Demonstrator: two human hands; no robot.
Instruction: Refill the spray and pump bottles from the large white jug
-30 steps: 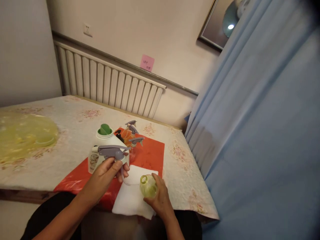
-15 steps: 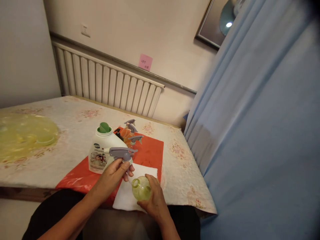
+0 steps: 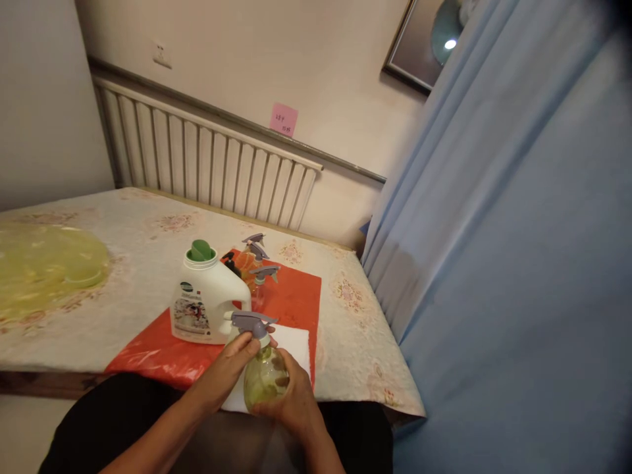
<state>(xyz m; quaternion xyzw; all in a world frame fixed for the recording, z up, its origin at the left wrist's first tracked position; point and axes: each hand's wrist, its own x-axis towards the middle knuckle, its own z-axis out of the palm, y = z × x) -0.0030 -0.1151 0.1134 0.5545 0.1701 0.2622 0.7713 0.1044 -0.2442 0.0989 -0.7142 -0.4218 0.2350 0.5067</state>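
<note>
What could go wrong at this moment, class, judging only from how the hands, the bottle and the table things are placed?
1. The right hand holds the green bottle off the table edge, so it may drop to the floor if it slips.
2. The left hand sets the grey trigger head on the neck; a crooked seat might leak.
3. The white jug stands close by and could be knocked.

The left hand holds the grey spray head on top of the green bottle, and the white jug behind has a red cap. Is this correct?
Not quite: the head view shows the white jug with a green cap, not a red one. The left hand does hold the grey spray head on top of the green bottle.
</note>
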